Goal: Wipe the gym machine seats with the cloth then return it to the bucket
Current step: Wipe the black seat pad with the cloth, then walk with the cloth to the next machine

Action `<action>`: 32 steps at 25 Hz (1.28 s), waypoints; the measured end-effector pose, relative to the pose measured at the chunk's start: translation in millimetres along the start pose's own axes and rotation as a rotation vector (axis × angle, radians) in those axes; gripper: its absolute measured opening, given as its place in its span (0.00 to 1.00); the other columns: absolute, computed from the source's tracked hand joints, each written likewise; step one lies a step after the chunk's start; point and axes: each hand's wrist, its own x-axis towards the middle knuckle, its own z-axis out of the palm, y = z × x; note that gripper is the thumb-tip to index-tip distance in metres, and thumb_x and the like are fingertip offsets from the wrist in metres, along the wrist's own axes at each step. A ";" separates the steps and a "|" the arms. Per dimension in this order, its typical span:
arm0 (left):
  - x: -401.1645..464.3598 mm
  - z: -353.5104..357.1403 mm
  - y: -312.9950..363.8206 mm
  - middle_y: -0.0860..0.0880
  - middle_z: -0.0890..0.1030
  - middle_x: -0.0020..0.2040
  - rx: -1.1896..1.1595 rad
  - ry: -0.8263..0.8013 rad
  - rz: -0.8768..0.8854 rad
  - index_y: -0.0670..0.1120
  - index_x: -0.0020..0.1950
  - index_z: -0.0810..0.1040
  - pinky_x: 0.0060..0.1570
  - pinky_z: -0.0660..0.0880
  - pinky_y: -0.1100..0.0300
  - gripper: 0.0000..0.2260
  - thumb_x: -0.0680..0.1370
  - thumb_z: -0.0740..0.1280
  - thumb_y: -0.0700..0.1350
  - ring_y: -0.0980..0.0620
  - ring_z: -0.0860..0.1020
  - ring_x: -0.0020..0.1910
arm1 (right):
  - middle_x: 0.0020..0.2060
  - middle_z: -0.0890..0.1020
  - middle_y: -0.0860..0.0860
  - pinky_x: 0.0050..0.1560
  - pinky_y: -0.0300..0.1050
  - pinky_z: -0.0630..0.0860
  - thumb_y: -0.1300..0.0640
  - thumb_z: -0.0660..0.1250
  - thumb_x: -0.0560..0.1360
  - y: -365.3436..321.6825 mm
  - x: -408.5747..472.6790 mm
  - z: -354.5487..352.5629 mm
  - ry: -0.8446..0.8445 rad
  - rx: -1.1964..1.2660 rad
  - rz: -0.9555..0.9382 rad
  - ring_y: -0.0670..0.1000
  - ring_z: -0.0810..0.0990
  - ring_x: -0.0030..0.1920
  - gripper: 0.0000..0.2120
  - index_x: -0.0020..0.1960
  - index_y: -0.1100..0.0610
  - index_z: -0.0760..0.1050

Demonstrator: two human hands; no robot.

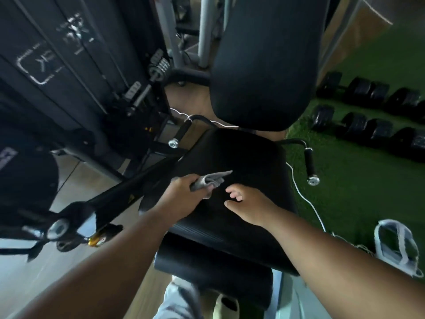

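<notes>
Cloth [210, 181]: in the head view, the only one, a small grey rag is bunched in the left hand [181, 192], whose fingers curl round its gathered middle while a loose corner sticks out forward over the seat [241, 162]. It looks soft, light and limp, so it should fold to the pad's shape and wants a flat palm or a full fist on its bulk, not a pinch at a corner, which would let it trail. Whether it is damp I cannot tell.

The right hand [247, 204] hovers just beside the cloth above the seat, holding nothing, its fingers loosely curled and slightly apart; it may be about to help spread the rag. The seat is a black padded cushion, and it looks smooth enough for the rag to glide.

The upright backrest [262, 65] rises behind the seat. Two side handles [310, 164] flank the cushion, and the one near the left hand could catch the rag on a wide stroke. A white cord [305, 199] runs along the seat's right edge onto green turf [358, 203], where dumbbells [368, 107] lie in rows. A dark weight stack [57, 77] stands at left. No bucket shows clearly; a pale object at lower right is too blurred to name.
</notes>
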 end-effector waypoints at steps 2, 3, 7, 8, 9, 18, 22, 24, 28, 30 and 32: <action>-26.0 -14.5 10.8 0.55 0.82 0.36 -0.227 0.029 -0.029 0.55 0.45 0.81 0.38 0.74 0.61 0.06 0.76 0.71 0.56 0.60 0.78 0.34 | 0.67 0.73 0.44 0.59 0.44 0.73 0.44 0.68 0.73 -20.3 -12.0 4.5 -0.054 0.049 -0.035 0.45 0.74 0.62 0.30 0.73 0.43 0.65; -40.4 -21.6 14.2 0.55 0.84 0.37 -0.349 0.029 -0.037 0.54 0.46 0.82 0.42 0.77 0.56 0.06 0.75 0.72 0.56 0.58 0.81 0.36 | 0.65 0.72 0.43 0.58 0.41 0.72 0.44 0.70 0.72 -33.2 -19.6 7.7 -0.084 0.075 -0.071 0.44 0.73 0.61 0.32 0.74 0.44 0.63; -108.6 -56.6 9.9 0.47 0.86 0.49 -0.663 0.078 -0.037 0.55 0.51 0.83 0.57 0.79 0.43 0.09 0.71 0.72 0.54 0.46 0.84 0.51 | 0.48 0.82 0.44 0.52 0.46 0.77 0.50 0.73 0.70 -89.1 -43.3 38.5 -0.258 0.191 -0.218 0.44 0.81 0.49 0.16 0.56 0.51 0.77; -124.6 -66.0 3.6 0.47 0.86 0.50 -0.686 0.109 -0.032 0.56 0.51 0.83 0.57 0.78 0.43 0.10 0.71 0.72 0.54 0.45 0.84 0.52 | 0.44 0.83 0.47 0.51 0.50 0.78 0.48 0.72 0.70 -100.8 -46.7 48.5 -0.290 0.228 -0.220 0.45 0.81 0.45 0.13 0.52 0.53 0.79; -141.6 -77.2 -5.7 0.48 0.86 0.50 -0.677 0.162 -0.024 0.57 0.52 0.83 0.57 0.78 0.43 0.11 0.71 0.72 0.55 0.46 0.84 0.53 | 0.41 0.83 0.51 0.48 0.51 0.78 0.47 0.70 0.71 -114.0 -50.5 61.1 -0.315 0.284 -0.192 0.48 0.81 0.41 0.12 0.47 0.54 0.80; -331.5 -136.3 -130.0 0.58 0.76 0.54 0.060 0.603 0.074 0.58 0.59 0.81 0.50 0.73 0.67 0.16 0.72 0.75 0.54 0.59 0.76 0.49 | 0.55 0.79 0.62 0.57 0.52 0.74 0.42 0.54 0.81 -236.9 -146.9 213.1 -0.708 1.061 -0.040 0.62 0.78 0.58 0.29 0.65 0.65 0.75; -452.9 -150.7 -196.8 0.57 0.78 0.66 -0.035 0.402 0.110 0.57 0.78 0.62 0.56 0.73 0.70 0.44 0.66 0.79 0.56 0.60 0.78 0.59 | 0.56 0.78 0.63 0.57 0.58 0.77 0.45 0.65 0.78 -278.2 -220.1 310.7 -0.894 1.102 -0.068 0.62 0.79 0.53 0.21 0.63 0.59 0.74; -517.8 -165.5 -227.8 0.54 0.79 0.64 -0.288 0.436 0.076 0.60 0.75 0.62 0.58 0.75 0.66 0.42 0.64 0.78 0.54 0.60 0.78 0.62 | 0.59 0.76 0.65 0.58 0.61 0.75 0.57 0.68 0.74 -296.2 -253.1 360.7 -0.883 0.925 -0.121 0.64 0.79 0.51 0.21 0.66 0.60 0.72; -617.9 -197.3 -287.4 0.56 0.78 0.63 -0.086 0.629 -0.162 0.61 0.67 0.73 0.61 0.74 0.59 0.30 0.66 0.71 0.64 0.59 0.76 0.63 | 0.48 0.81 0.60 0.37 0.40 0.76 0.70 0.61 0.72 -341.2 -311.0 437.2 -0.650 0.362 -0.336 0.50 0.81 0.38 0.18 0.62 0.61 0.73; -651.5 -214.1 -312.7 0.55 0.76 0.66 0.200 0.618 -0.308 0.59 0.71 0.71 0.63 0.72 0.56 0.29 0.71 0.69 0.64 0.54 0.74 0.65 | 0.44 0.83 0.50 0.43 0.37 0.74 0.62 0.65 0.67 -364.3 -327.1 464.7 -0.542 0.046 -0.521 0.47 0.80 0.43 0.18 0.57 0.53 0.77; -668.6 -228.3 -330.8 0.56 0.74 0.68 0.312 0.582 -0.408 0.60 0.72 0.69 0.63 0.72 0.56 0.26 0.75 0.67 0.63 0.52 0.72 0.68 | 0.42 0.83 0.46 0.44 0.37 0.74 0.56 0.69 0.68 -384.7 -331.2 483.0 -0.501 -0.185 -0.649 0.45 0.79 0.41 0.16 0.54 0.48 0.78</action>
